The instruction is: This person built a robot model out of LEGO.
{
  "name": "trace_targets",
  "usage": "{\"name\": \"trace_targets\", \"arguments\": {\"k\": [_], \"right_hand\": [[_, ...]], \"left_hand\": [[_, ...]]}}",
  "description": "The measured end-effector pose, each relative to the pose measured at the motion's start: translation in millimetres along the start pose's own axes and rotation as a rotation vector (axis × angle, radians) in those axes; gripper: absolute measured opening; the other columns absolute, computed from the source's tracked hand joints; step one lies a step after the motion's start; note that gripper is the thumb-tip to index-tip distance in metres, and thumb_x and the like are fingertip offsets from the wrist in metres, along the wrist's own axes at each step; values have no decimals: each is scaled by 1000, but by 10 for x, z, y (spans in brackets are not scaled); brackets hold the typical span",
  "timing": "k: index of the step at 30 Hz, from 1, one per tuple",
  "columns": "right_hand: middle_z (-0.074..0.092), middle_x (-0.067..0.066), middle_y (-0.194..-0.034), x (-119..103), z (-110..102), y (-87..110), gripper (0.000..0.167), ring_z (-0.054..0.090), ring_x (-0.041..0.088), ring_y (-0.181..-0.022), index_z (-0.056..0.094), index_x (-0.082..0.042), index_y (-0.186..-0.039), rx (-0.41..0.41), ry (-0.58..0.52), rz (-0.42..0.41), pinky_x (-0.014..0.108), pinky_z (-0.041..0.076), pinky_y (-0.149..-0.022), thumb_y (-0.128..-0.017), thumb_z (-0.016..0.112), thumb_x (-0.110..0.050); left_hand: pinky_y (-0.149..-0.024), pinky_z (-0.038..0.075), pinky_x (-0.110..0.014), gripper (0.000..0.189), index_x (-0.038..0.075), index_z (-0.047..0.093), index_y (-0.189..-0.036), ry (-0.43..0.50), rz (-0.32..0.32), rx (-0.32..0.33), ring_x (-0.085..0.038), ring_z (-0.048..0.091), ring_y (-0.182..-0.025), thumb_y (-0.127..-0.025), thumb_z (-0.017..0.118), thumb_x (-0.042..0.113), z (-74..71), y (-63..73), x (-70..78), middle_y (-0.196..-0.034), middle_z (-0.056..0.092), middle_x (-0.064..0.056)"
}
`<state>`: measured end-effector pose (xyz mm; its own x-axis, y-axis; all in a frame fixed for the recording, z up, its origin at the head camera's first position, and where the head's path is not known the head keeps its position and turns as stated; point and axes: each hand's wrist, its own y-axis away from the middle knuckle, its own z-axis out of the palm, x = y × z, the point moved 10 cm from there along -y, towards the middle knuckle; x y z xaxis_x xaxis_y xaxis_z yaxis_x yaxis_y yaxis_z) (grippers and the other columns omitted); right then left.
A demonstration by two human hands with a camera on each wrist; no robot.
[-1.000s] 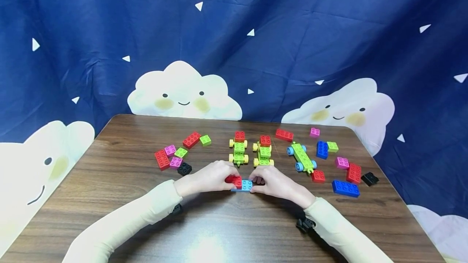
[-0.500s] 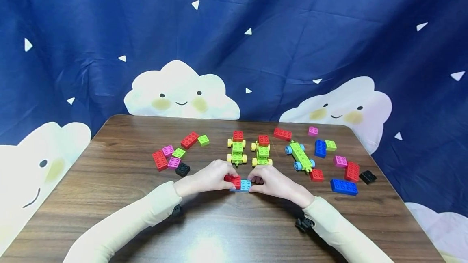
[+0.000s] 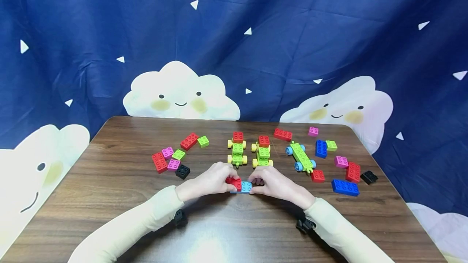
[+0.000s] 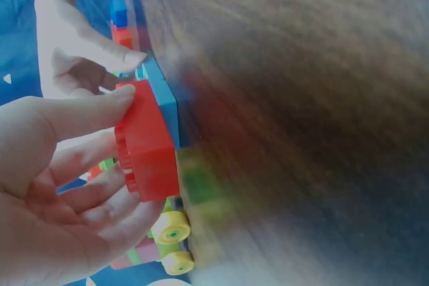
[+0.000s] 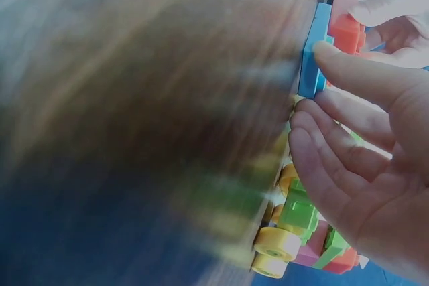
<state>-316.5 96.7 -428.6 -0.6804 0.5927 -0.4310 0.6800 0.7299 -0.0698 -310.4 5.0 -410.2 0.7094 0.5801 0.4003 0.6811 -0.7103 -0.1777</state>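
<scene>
Near the middle of the table, my left hand (image 3: 215,179) grips a red brick (image 4: 149,144) between thumb and fingers. The brick lies over the left part of a flat light blue plate (image 3: 246,187), its near end reaching past the plate in the left wrist view. I cannot tell whether the studs are pressed together. From the other side, my right hand (image 3: 276,184) pinches the right end of that plate, thumb on the near edge (image 5: 308,65). Part of the red brick is hidden behind my left fingers in the head view.
Beyond my hands stand two lime cars with yellow wheels (image 3: 237,153) (image 3: 263,155). A lime car base with blue wheels (image 3: 301,157) is to their right. Loose bricks lie at left, including a black brick (image 3: 183,171), and at right, including a blue brick (image 3: 345,187).
</scene>
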Motion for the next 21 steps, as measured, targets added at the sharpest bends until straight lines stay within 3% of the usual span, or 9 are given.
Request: {"name": "trace_targets", "arguments": {"k": [6, 12, 17, 21], "right_hand": [[69, 1, -86, -19, -11, 0, 22, 59, 7, -74, 74, -9, -98, 6, 17, -15, 16, 49, -66, -83, 80, -24], [69, 1, -86, -10, -40, -4, 22, 60, 9, -74, 74, -9, -96, 8, 31, -20, 17, 49, -66, -82, 81, -24], [68, 1, -83, 1, -28, -18, 22, 59, 7, -71, 74, -8, -93, 6, 42, -35, 17, 49, -64, -80, 83, -24], [68, 1, -84, -7, -8, -38, 22, 59, 7, -72, 74, -8, -93, 1, 35, -35, 17, 49, -64, -80, 82, -24]], "left_hand": [[-62, 40, -17, 22, 5, 76, -95, 19, -27, 13, -9, 55, -74, -79, 83, 20, 2, 20, -6, -91, 71, -5], [-72, 50, -24, 28, 6, 77, -104, 7, -16, 51, -13, 63, -83, -82, 81, 22, 38, 45, -21, -96, 72, -4], [-78, 52, -28, 30, 6, 75, -112, -3, -4, 3, -16, 65, -89, -85, 77, 17, 76, 70, -23, -100, 72, -5], [-80, 52, -29, 30, 6, 74, -112, 2, -39, -35, -16, 65, -89, -84, 77, 15, 64, 85, -64, -102, 74, -4]]}}
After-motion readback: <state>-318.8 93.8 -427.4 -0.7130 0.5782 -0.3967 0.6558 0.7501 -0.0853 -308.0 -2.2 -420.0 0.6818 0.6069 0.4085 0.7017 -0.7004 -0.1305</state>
